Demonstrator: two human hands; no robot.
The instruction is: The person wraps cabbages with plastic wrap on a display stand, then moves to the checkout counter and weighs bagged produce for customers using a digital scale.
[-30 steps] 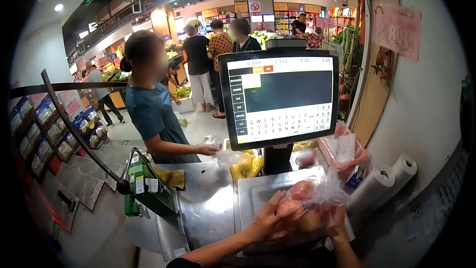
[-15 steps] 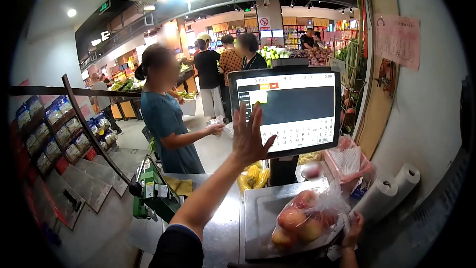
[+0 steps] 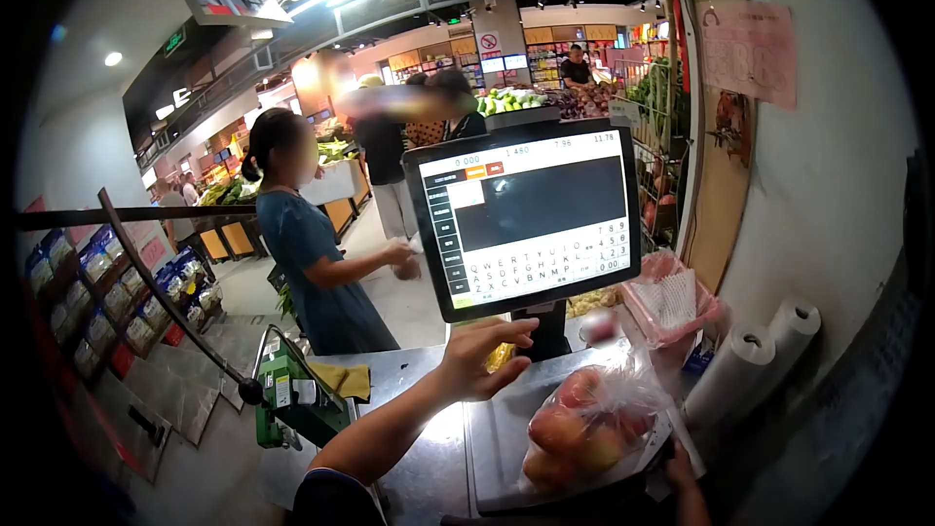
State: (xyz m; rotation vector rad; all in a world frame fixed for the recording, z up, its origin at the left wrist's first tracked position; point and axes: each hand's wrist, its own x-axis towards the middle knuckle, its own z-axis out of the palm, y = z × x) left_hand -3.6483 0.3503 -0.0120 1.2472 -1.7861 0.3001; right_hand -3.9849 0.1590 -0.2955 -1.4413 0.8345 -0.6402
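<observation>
A clear plastic bag of red and yellow apples (image 3: 582,429) rests on the metal scale plate (image 3: 497,468). Just below the touchscreen monitor (image 3: 531,219), my left hand (image 3: 487,358) hovers with its fingers apart and nothing in it, partly covering some yellow produce (image 3: 500,356). The screen shows a keyboard and the figures 1.480, 7.96 and 11.78. At the scale's right edge is my right hand (image 3: 679,468), low and partly hidden in shadow; its fingers cannot be made out clearly.
A person in a blue dress (image 3: 317,263) stands across the counter. On the left is a green tape device (image 3: 292,394) beside a yellow cloth (image 3: 346,380). Plastic rolls (image 3: 740,360) and a pink basket (image 3: 672,302) are at the right. More people stand among shelves behind.
My left hand went from the apple bag up to the screen, then down below it. My right hand left the bag and moved lower. The screen now shows a price.
</observation>
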